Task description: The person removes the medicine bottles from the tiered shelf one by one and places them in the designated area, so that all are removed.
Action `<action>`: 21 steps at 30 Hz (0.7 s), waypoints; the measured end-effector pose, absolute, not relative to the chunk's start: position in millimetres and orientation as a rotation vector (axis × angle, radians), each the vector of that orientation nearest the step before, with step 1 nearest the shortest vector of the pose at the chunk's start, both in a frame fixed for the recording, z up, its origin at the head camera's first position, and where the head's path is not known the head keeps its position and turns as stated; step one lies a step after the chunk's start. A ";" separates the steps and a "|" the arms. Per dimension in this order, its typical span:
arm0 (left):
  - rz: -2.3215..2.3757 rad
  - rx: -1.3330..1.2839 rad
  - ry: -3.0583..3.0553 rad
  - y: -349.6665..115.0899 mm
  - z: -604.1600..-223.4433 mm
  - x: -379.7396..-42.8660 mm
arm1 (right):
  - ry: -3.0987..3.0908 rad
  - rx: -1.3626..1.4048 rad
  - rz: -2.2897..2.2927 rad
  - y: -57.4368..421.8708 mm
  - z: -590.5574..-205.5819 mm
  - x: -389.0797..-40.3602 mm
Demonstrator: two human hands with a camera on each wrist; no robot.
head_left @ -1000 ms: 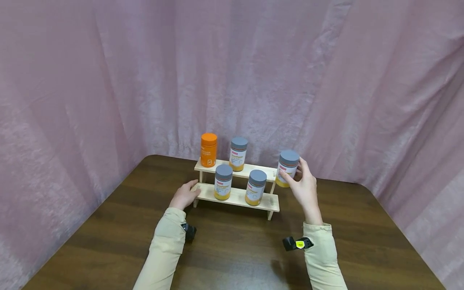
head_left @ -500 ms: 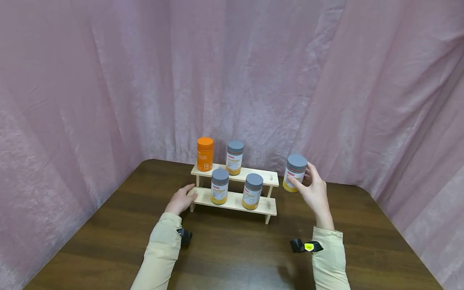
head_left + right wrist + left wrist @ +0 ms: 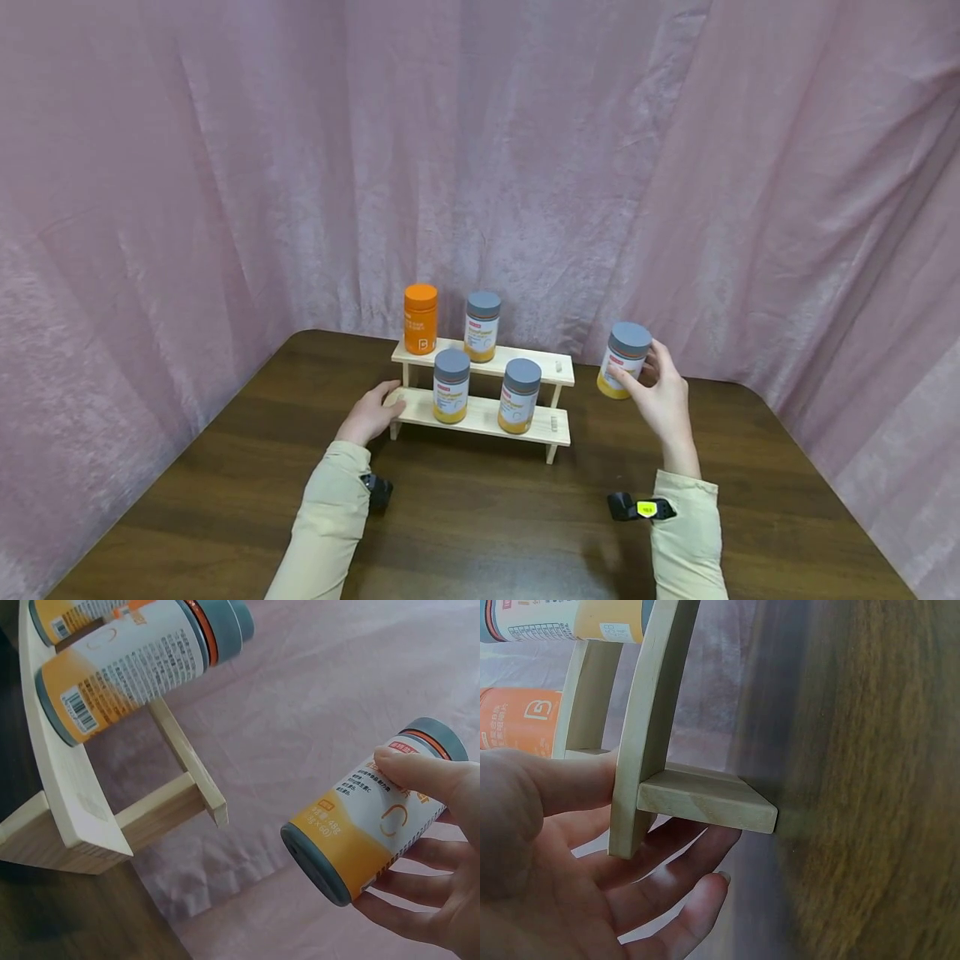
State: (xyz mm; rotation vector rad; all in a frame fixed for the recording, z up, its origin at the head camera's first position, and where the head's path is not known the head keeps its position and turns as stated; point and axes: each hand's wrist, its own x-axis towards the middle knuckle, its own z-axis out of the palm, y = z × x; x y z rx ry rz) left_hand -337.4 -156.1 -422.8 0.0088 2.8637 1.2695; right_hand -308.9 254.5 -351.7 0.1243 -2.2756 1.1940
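While our right hand (image 3: 663, 398) clamps the grey-lidded jar (image 3: 622, 362) between thumb and fingers, we hold it above the table (image 3: 465, 517), near but apart from the right end of the wooden rack (image 3: 551, 367); with our left hand (image 3: 366, 415) we grip the lower shelf (image 3: 483, 414) at its left end, thumb on top, separated fingers beneath. Four other jars (image 3: 520, 402) stand on the rack.

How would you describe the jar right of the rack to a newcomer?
Find the two-tier wooden rack on the brown table. To its right, a grey-lidded white-and-yellow jar is in the person's right grip. Three lookalikes and an orange jar stand on the rack; only this one is off.
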 end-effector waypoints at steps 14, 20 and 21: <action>1.294 -0.046 2.805 -155.2 -426.0 -336.8 | -2.333 0.050 1.190 266.2 -367.5 -313.7; 1.309 -0.030 2.812 -155.3 -424.3 -337.8 | -2.376 0.067 1.215 268.9 -377.0 -320.2; 1.310 -0.025 2.814 -155.2 -423.7 -338.1 | -2.388 0.068 1.221 269.3 -379.0 -321.7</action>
